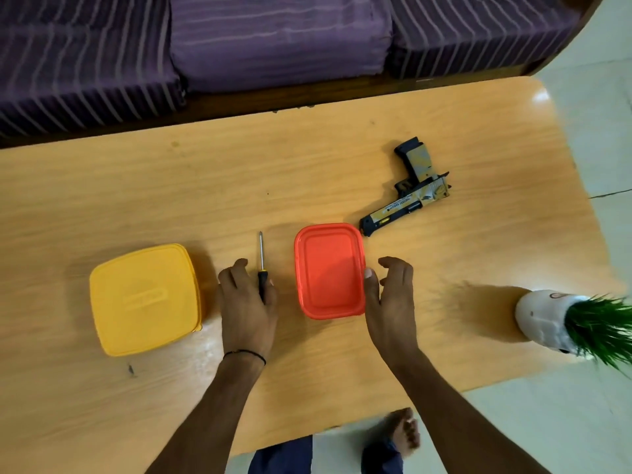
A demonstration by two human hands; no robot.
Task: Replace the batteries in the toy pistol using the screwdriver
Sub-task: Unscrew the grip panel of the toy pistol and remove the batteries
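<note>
The toy pistol (407,193) lies flat on its side on the wooden table (307,148), right of centre and towards the far edge, apart from both hands. Its body is tan with dark mottled patches, and its muzzle end, grip base and rear parts are black. The barrel slants towards the near left, so the muzzle ends just beside the far right corner of the red container (328,271), and the grip points away towards the sofa (273,39). The lettering along the slide is too small to read.

Both containers are lidded, so what they hold cannot be seen. The red container is a rounded rectangle at the middle of the table. The yellow container (143,299), larger and squarer, sits well to its left.

The screwdriver (261,268) lies between them, its metal tip pointing away from the person. The left hand (246,302) has its curled fingers and thumb closed round the black handle. The right hand (390,295) is released, fingers loosely bent and holding nothing, with the thumb against the red container's right edge.

A white pot (543,319) of green grass stands at the table's right end
</note>
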